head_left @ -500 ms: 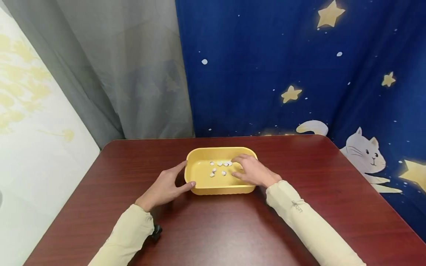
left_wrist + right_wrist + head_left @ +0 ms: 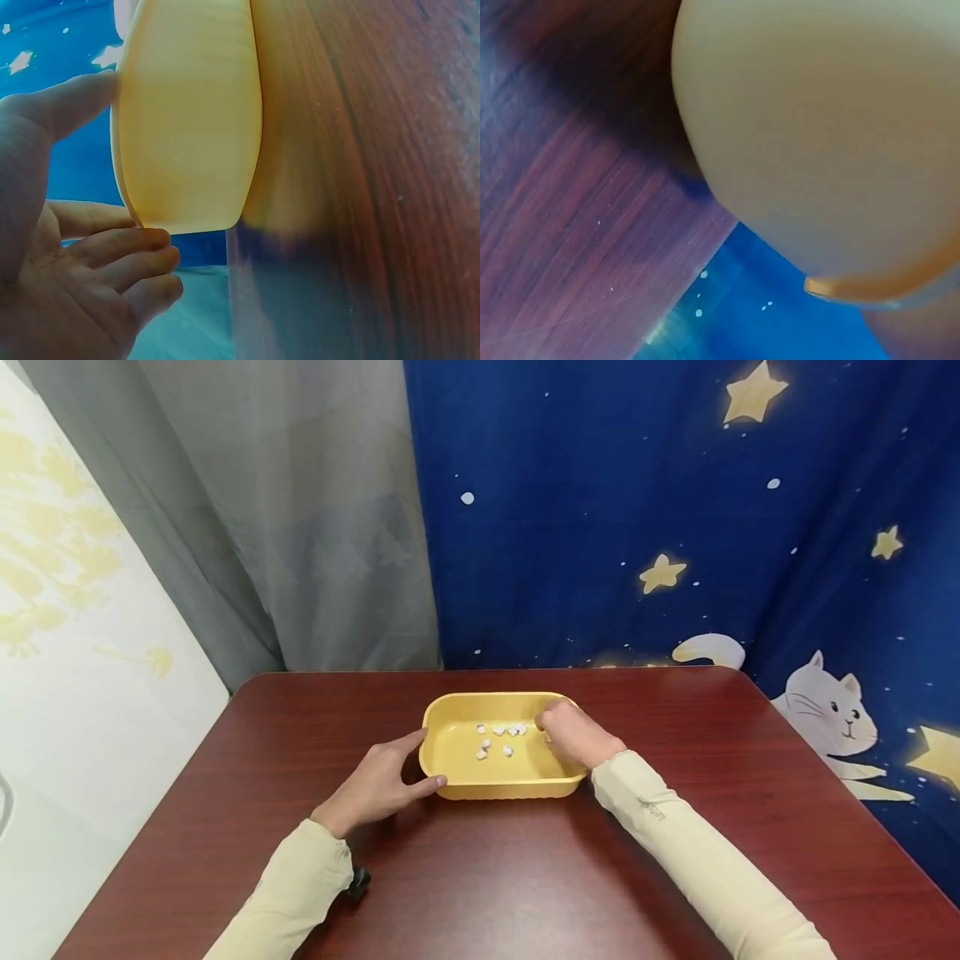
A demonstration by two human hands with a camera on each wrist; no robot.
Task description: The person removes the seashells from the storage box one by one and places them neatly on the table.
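A yellow plastic basin (image 2: 457, 760) with rounded corners stands on the table. Several small white pieces (image 2: 507, 751) lie scattered on its floor; their kind is too small to tell. My left hand (image 2: 375, 783) grips the basin's left end, thumb on the front rim and fingers further back on the side. In the left wrist view, the thumb and fingers touch the basin's edge (image 2: 187, 112). My right hand (image 2: 576, 733) reaches down inside the right end with bent fingers. Its fingertips are hidden, so whether it holds a piece does not show. Basin wall (image 2: 817, 135) fills most of the right wrist view.
The dark red-brown wooden table (image 2: 480, 868) extends around the basin. Behind it hang a grey curtain (image 2: 337, 568) and a blue curtain (image 2: 555, 585) with stars and a white cat. A black object (image 2: 359, 885) shows beside the left wrist.
My right hand has bent its fingers and lowered further into the basin's right end. My left hand stays at the left end. The head view has shifted slightly.
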